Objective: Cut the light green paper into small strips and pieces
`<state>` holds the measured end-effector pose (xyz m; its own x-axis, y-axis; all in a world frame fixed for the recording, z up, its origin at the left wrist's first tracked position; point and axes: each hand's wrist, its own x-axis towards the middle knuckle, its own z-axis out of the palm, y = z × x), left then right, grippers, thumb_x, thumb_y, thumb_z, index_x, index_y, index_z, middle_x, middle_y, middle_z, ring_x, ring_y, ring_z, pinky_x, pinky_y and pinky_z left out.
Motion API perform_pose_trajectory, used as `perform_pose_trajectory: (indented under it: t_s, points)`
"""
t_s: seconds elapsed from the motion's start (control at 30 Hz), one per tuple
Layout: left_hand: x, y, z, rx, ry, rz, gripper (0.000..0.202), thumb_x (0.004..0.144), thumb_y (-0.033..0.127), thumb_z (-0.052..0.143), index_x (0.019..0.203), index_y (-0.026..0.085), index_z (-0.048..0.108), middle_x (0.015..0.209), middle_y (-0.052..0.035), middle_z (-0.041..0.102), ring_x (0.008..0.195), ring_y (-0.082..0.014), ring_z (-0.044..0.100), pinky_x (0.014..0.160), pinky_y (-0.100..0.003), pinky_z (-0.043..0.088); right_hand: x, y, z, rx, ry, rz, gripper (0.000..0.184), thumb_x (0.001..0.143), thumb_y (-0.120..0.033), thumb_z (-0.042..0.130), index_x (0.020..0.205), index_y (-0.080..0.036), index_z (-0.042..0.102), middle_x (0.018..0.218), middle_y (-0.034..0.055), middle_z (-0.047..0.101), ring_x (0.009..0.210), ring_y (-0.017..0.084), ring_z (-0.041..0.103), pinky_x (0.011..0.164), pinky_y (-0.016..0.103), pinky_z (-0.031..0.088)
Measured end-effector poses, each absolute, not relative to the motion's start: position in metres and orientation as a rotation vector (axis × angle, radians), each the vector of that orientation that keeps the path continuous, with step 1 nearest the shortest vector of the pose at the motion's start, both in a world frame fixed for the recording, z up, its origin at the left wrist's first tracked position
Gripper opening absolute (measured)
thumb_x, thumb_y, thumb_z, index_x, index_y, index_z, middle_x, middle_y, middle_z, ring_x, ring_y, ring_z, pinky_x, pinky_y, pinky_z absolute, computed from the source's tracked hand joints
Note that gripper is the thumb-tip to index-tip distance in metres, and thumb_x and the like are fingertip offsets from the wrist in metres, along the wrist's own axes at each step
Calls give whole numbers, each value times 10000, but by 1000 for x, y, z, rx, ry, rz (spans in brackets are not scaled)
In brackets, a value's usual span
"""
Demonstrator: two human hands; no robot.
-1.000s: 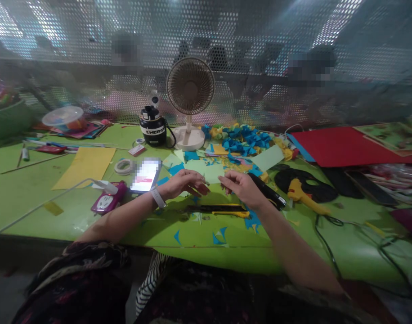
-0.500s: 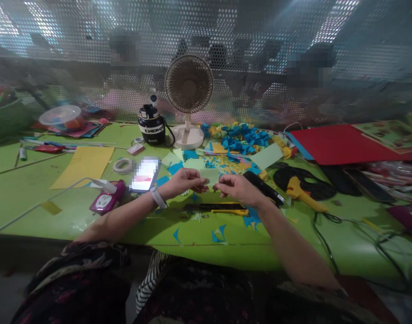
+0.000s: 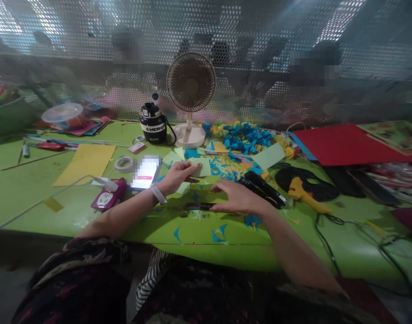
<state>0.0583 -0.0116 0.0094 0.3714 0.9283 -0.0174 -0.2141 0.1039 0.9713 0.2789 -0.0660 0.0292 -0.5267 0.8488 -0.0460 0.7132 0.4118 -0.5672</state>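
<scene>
My left hand (image 3: 179, 176) pinches a small pale green piece of paper (image 3: 204, 167) between thumb and fingers, above the green table. My right hand (image 3: 238, 195) is apart from the paper, its thumb and fingers spread with nothing visible between them. Its thumb is over a slim black tool (image 3: 199, 206) lying on the table; whether they touch I cannot tell. A yellow-edged tool beside it is mostly hidden beneath the hand. Just beyond my right hand lies a black stapler-like object (image 3: 265, 186). Blue and pale paper offcuts (image 3: 219, 234) are scattered in front.
A white fan (image 3: 191, 83) and a black bottle (image 3: 153, 123) stand at the back, near a heap of blue and yellow folded paper (image 3: 246, 137). A lit phone (image 3: 147, 173) and purple power socket (image 3: 108, 195) are left. A yellow glue gun (image 3: 307, 195) with its cord lies right.
My right hand has let go of the pale green paper and moved down towards the black tool, fingers spreading. My left hand keeps the paper, slightly higher and further left.
</scene>
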Motion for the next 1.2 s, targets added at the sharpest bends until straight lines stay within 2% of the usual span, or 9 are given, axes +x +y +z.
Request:
perform_pose_trajectory:
  t_s: [0.1,0.17,0.23,0.33,0.43,0.57,0.67,0.83,1.2]
  points:
    - [56,-9,9,1085,799,1030,517,642,516,850,598,162,476,537,85,403,483,-40,451,609,-259,611,278,-68,27,-1385,-2709,669,279,707,-354,805,884,-209,647,961,83,665,895,264,612,725,336,449]
    - [55,-8,9,1053,789,1043,515,629,500,863,598,158,479,553,80,429,504,-43,473,631,-265,616,278,-68,24,-1366,-2755,672,168,766,-299,738,867,-210,636,927,69,657,842,241,602,681,315,425]
    - [55,-7,8,1036,780,1049,498,609,473,881,602,149,503,581,64,485,549,-57,526,655,-271,617,278,-67,23,-1362,-2740,686,119,766,-256,703,845,-208,628,894,60,652,801,228,588,653,305,407]
    - [56,-6,8,1034,768,1074,486,596,446,894,580,140,517,580,51,522,564,-63,554,656,-263,609,281,-64,24,-1392,-2672,686,118,718,-212,688,813,-204,618,853,51,643,769,216,574,643,298,404]
    - [55,-5,10,1021,750,1134,495,601,456,889,551,139,513,533,58,507,539,-54,547,685,-261,611,290,-60,32,-1404,-2510,672,116,713,-235,665,816,-206,618,853,45,647,767,210,581,666,302,431]
    - [54,-3,12,993,732,1184,463,606,450,889,582,129,556,556,48,547,563,-57,565,783,-307,620,306,-56,44,-1425,-2173,557,193,731,-262,635,918,-215,630,934,51,688,842,233,639,772,345,481]
    - [54,-3,12,988,744,1199,457,606,449,887,602,127,563,608,31,581,615,-77,604,797,-318,616,315,-57,50,-1491,-2045,372,248,742,-271,629,985,-222,634,992,67,709,889,263,662,806,377,492]
    - [55,-4,13,991,749,1189,459,594,457,890,624,118,581,627,28,590,636,-83,612,784,-314,613,321,-62,53,-1476,-2072,225,277,755,-277,635,1026,-223,647,1067,92,718,943,289,674,806,386,504]
    - [57,-6,13,1014,779,1186,520,543,478,905,542,127,521,559,51,536,547,-48,537,696,-278,616,320,-63,50,-1440,-2166,182,244,786,-273,609,1023,-233,654,1007,62,729,883,256,698,773,359,532]
